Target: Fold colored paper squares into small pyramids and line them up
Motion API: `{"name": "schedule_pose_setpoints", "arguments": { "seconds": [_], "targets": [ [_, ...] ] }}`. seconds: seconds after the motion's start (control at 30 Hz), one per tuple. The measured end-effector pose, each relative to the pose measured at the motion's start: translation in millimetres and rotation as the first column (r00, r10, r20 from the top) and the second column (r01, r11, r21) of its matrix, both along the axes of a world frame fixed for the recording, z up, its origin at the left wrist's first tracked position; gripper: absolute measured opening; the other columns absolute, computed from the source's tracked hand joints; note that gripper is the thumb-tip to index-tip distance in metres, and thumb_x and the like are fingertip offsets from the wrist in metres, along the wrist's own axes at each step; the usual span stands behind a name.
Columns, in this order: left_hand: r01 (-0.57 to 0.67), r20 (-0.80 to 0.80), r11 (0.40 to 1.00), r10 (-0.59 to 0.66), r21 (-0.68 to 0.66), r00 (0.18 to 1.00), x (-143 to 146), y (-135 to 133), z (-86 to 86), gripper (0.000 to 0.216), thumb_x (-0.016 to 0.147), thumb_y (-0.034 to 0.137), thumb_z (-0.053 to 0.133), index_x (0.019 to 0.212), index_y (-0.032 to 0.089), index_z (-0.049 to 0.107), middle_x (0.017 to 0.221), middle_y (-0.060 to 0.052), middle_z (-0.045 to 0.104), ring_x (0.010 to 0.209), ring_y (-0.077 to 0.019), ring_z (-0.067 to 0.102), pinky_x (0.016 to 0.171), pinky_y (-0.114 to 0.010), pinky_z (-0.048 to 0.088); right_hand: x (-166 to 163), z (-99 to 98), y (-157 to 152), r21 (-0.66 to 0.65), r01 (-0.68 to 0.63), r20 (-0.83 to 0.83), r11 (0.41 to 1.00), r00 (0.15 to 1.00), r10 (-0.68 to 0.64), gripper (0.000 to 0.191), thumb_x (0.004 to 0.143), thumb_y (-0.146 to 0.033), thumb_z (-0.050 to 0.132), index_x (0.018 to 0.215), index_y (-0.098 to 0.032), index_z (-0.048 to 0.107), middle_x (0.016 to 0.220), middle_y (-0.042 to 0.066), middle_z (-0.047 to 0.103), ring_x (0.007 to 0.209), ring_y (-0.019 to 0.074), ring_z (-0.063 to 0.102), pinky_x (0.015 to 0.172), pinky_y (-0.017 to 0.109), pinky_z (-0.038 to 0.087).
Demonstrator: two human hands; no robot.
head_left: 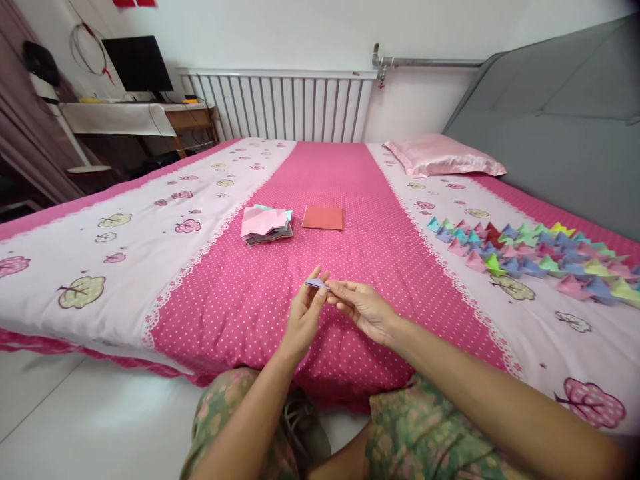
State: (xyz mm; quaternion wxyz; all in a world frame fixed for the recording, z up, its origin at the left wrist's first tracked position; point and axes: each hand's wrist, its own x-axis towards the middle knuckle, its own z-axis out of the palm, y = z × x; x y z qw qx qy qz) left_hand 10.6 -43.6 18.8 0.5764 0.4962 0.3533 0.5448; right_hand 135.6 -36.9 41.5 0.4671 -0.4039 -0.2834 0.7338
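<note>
A small folded piece of lavender paper (317, 283) is held above the bed's near edge. My left hand (304, 310) pinches it between thumb and fingers. From the right, my right hand (364, 308) grips its other end with thumb and forefinger, the remaining fingers loosely curled. Beyond the hands lies an uneven stack of coloured paper sheets (265, 223), pink on top. Beside that stack rests a flat red-brown square of paper (323, 217). Several rows of folded paper shapes (530, 250) with pointed tips, in many colours, stand on the bed at the right.
The bed has a pink dotted cover (330, 173) with white printed bands. A pink pillow (443, 155) lies at the far right, near the grey headboard (560, 100). Behind stand a white radiator (280, 103) and a desk with a monitor (139, 65).
</note>
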Motion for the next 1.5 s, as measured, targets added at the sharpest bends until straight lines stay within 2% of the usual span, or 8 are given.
{"name": "schedule_pose_setpoints", "arguments": {
  "seconds": [0.33,0.47,0.67,0.9,0.97,1.1,1.23,1.5],
  "targets": [
    [-0.032,-0.115,0.999,0.032,0.001,0.993,-6.9,-0.1,0.8,0.046,0.077,0.032,0.052,0.121,0.018,0.048,0.121,-0.01,0.054,0.112,-0.0228,0.048,0.094,-0.036,0.037,3.3,-5.3,-0.8,0.285,-0.108,0.418,0.953,0.908,-0.022,0.032,0.061,-0.032,0.071,0.087,-0.014,0.063,0.071,0.005,0.068,0.063,0.0132,0.064,0.055,0.023,0.05],
    [-0.068,-0.2,0.997,0.076,0.047,0.977,-8.6,0.4,0.8,0.041,0.076,0.031,0.052,0.115,0.017,0.054,0.125,-0.01,0.051,0.115,-0.0231,0.045,0.097,-0.037,0.034,6.1,-8.1,3.8,0.42,-0.152,0.48,0.895,0.874,-0.076,0.03,0.059,-0.034,0.071,0.08,-0.014,0.065,0.081,0.006,0.069,0.075,0.0161,0.064,0.075,0.032,0.05],
    [-0.058,-0.294,0.995,0.081,0.086,0.952,-10.7,1.0,-1.3,0.034,0.076,0.027,0.05,0.107,0.018,0.06,0.126,-0.009,0.049,0.115,-0.0228,0.045,0.098,-0.037,0.032,9.3,-6.0,5.6,0.489,-0.23,0.613,0.842,0.777,-0.144,0.022,0.065,-0.029,0.065,0.082,-0.015,0.066,0.082,0.007,0.069,0.074,0.0167,0.064,0.073,0.032,0.05],
    [0.023,-0.405,0.988,0.04,0.15,0.913,-8.9,-0.1,-1.0,0.036,0.077,0.018,0.042,0.109,0.02,0.058,0.107,-0.005,0.062,0.095,-0.0208,0.057,0.086,-0.033,0.043,5.8,-4.7,-3.1,0.661,-0.358,0.704,0.659,0.598,-0.382,0.033,0.072,-0.015,0.053,0.103,-0.023,0.062,0.084,0.003,0.068,0.071,0.0161,0.064,0.067,0.03,0.052],
    [0.013,-0.427,0.984,0.065,0.177,0.902,-7.8,0.0,-2.6,0.038,0.075,0.014,0.042,0.109,0.02,0.059,0.101,-0.004,0.065,0.091,-0.0198,0.059,0.085,-0.033,0.043,4.7,-5.6,-4.5,0.67,-0.375,0.711,0.641,0.573,-0.408,0.037,0.071,-0.012,0.052,0.104,-0.026,0.062,0.085,0.001,0.069,0.068,0.0159,0.064,0.068,0.031,0.052],
    [-0.017,-0.283,0.997,0.038,0.076,0.958,-5.2,2.9,-8.1,0.039,0.073,0.013,0.045,0.111,0.018,0.055,0.104,-0.006,0.063,0.093,-0.0187,0.058,0.083,-0.031,0.045,5.8,-7.6,-2.1,0.656,-0.326,0.689,0.681,0.627,-0.364,0.036,0.07,-0.009,0.048,0.096,-0.027,0.066,0.088,-0.001,0.069,0.069,0.0158,0.064,0.069,0.03,0.051],
    [0.071,-0.041,0.992,-0.075,-0.107,0.996,-3.7,6.5,-8.9,0.042,0.075,0.023,0.054,0.115,0.013,0.05,0.1,-0.01,0.064,0.085,-0.0167,0.061,0.073,-0.028,0.049,9.7,-8.6,3.8,0.591,-0.273,0.685,0.759,0.666,-0.294,0.032,0.071,-0.01,0.046,0.09,-0.023,0.068,0.084,0.001,0.069,0.072,0.0155,0.064,0.07,0.029,0.051],
    [0.119,0.115,0.967,-0.095,-0.225,0.989,-4.5,6.2,-5.6,0.043,0.069,0.022,0.063,0.112,0.016,0.055,0.104,-0.008,0.064,0.086,-0.0147,0.06,0.074,-0.023,0.047,12.1,-4.5,9.4,0.527,-0.246,0.681,0.814,0.695,-0.231,0.029,0.068,-0.008,0.046,0.086,-0.017,0.066,0.082,0.004,0.069,0.072,0.0142,0.063,0.07,0.026,0.05]
  ]
}}
